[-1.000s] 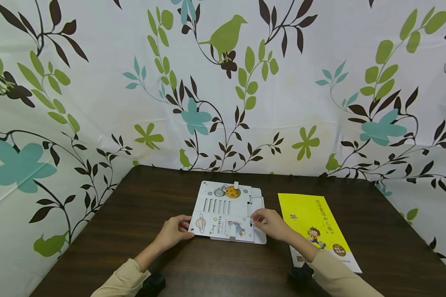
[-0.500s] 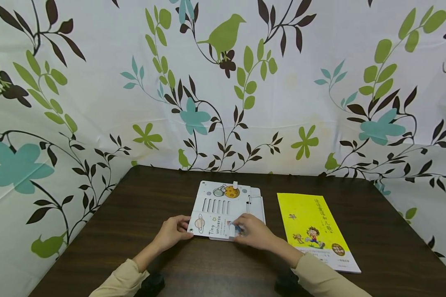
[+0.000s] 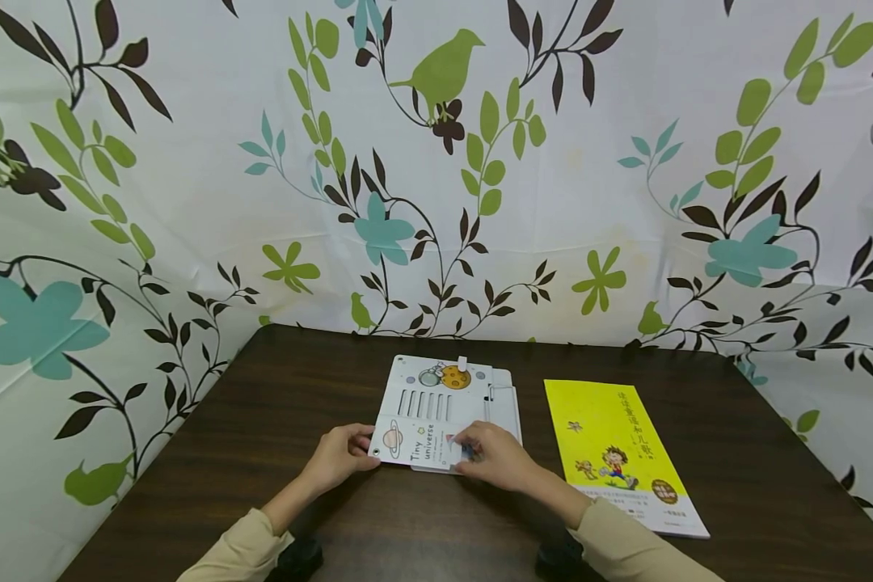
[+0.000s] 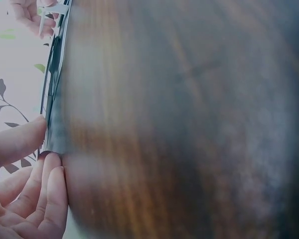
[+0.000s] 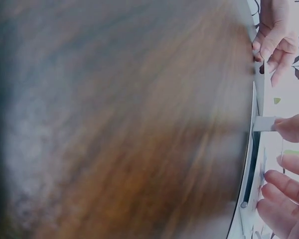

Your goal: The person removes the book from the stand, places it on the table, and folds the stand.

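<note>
A white book stand (image 3: 425,408), printed with planets and "Tiny universe", lies folded flat on the dark wooden table. My left hand (image 3: 339,454) grips its near left corner, thumb on the upper face and fingers underneath, as the left wrist view shows. At the near edge my right hand (image 3: 498,454) covers the stand's lower right part. In the right wrist view, its thumb and fingers hold a small white page clip (image 5: 265,123) that sticks out from the edge. A second white clip (image 3: 462,364) stands at the far edge. The fingertips are partly hidden in the head view.
A yellow book (image 3: 600,428) with a cartoon child on its cover lies flat to the right of the stand. Behind the table (image 3: 298,364) hangs a white cloth (image 3: 211,202) patterned with leaves and birds.
My right hand has moved left, from the wire part on the stand's right side to the clip at its near edge. The left hand and the stand have stayed in place.
</note>
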A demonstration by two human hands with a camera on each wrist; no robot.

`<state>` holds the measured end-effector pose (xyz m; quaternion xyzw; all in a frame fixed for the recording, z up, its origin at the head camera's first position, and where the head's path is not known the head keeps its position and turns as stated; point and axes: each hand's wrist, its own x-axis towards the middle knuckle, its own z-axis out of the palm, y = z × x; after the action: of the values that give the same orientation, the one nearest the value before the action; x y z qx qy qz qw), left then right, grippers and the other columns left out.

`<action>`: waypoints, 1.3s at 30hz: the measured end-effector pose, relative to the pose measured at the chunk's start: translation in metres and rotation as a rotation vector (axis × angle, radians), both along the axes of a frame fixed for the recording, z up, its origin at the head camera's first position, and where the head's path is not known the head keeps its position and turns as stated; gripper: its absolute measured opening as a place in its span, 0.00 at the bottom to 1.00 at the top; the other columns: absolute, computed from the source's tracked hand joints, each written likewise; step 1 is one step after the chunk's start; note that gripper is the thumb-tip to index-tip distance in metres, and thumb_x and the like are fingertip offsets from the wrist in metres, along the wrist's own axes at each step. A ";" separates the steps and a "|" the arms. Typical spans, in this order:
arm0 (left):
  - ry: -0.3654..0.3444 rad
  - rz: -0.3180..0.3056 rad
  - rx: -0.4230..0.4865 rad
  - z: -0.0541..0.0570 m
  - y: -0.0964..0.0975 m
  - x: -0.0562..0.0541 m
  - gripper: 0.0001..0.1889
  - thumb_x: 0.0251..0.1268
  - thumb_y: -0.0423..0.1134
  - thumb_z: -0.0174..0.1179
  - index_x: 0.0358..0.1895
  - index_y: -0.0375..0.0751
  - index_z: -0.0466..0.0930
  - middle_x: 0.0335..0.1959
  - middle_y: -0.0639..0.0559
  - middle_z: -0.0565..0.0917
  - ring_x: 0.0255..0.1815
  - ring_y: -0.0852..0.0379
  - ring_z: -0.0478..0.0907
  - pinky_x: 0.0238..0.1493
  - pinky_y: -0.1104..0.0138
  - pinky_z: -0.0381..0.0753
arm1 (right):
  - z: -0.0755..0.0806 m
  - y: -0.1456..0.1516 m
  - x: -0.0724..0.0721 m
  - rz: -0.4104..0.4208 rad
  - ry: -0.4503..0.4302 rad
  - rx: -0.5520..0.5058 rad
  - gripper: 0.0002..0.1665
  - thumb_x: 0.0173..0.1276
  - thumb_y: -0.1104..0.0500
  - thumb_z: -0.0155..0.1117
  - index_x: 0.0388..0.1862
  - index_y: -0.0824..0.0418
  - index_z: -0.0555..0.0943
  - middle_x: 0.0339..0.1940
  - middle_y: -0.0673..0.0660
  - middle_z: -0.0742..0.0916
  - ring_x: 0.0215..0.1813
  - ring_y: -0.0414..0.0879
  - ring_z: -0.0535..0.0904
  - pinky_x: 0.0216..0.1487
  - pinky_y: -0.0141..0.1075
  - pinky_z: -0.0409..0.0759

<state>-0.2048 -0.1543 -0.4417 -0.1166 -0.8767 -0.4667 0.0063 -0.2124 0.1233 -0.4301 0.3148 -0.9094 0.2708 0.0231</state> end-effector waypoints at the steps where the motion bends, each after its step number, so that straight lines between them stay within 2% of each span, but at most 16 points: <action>1: -0.002 0.000 0.001 -0.001 0.000 0.000 0.25 0.39 0.28 0.70 0.46 0.25 0.76 0.27 0.48 0.80 0.25 0.58 0.75 0.24 0.71 0.74 | 0.000 0.000 0.000 0.005 0.002 -0.002 0.18 0.52 0.54 0.70 0.40 0.62 0.82 0.34 0.50 0.82 0.32 0.38 0.71 0.36 0.29 0.73; 9: 0.000 -0.004 0.011 0.000 -0.002 0.002 0.25 0.39 0.27 0.70 0.46 0.24 0.76 0.27 0.47 0.80 0.25 0.58 0.75 0.24 0.71 0.74 | 0.002 -0.002 -0.001 0.052 -0.043 -0.019 0.16 0.53 0.59 0.69 0.40 0.65 0.81 0.37 0.54 0.83 0.33 0.42 0.73 0.37 0.31 0.74; 15: 0.007 -0.001 0.000 0.000 -0.003 0.001 0.25 0.39 0.28 0.70 0.46 0.25 0.76 0.27 0.47 0.80 0.25 0.58 0.75 0.24 0.71 0.74 | 0.006 -0.003 -0.004 0.060 -0.075 -0.009 0.17 0.53 0.57 0.70 0.40 0.64 0.81 0.35 0.53 0.83 0.33 0.43 0.74 0.37 0.31 0.75; 21: 0.002 -0.006 0.007 -0.001 -0.003 0.000 0.25 0.39 0.28 0.70 0.46 0.25 0.76 0.27 0.47 0.80 0.25 0.58 0.75 0.24 0.71 0.73 | 0.015 0.001 -0.017 0.113 -0.195 -0.017 0.20 0.55 0.56 0.68 0.44 0.66 0.79 0.34 0.55 0.83 0.36 0.46 0.77 0.37 0.32 0.77; 25: 0.000 -0.004 0.013 -0.003 -0.002 0.001 0.25 0.39 0.28 0.70 0.46 0.25 0.77 0.27 0.48 0.80 0.25 0.58 0.75 0.23 0.71 0.73 | 0.016 0.006 -0.032 0.093 -0.212 -0.030 0.20 0.59 0.55 0.64 0.47 0.67 0.78 0.36 0.55 0.83 0.38 0.45 0.77 0.39 0.34 0.77; 31: 0.000 -0.008 0.021 -0.005 -0.001 0.001 0.25 0.39 0.27 0.70 0.46 0.25 0.76 0.27 0.47 0.80 0.25 0.58 0.75 0.23 0.71 0.73 | 0.010 0.015 -0.064 -0.018 -0.124 -0.108 0.17 0.59 0.60 0.63 0.46 0.69 0.78 0.37 0.58 0.84 0.40 0.49 0.78 0.43 0.42 0.77; 34: -0.001 -0.011 0.023 -0.005 -0.001 0.001 0.25 0.39 0.27 0.70 0.46 0.25 0.76 0.27 0.47 0.80 0.24 0.58 0.75 0.23 0.71 0.73 | 0.007 0.017 -0.081 -0.072 -0.079 -0.137 0.17 0.59 0.61 0.64 0.45 0.69 0.78 0.38 0.60 0.83 0.41 0.50 0.78 0.44 0.42 0.77; 39: 0.007 -0.015 0.016 -0.002 -0.002 0.000 0.25 0.39 0.27 0.70 0.47 0.24 0.76 0.27 0.47 0.80 0.25 0.58 0.76 0.23 0.71 0.74 | 0.004 0.013 -0.103 -0.149 -0.103 -0.216 0.18 0.57 0.64 0.64 0.46 0.72 0.77 0.39 0.63 0.83 0.43 0.53 0.78 0.46 0.44 0.77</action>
<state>-0.2050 -0.1562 -0.4439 -0.1248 -0.8721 -0.4731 0.0068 -0.3150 0.1364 -0.4258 0.2280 -0.8957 0.3805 0.0300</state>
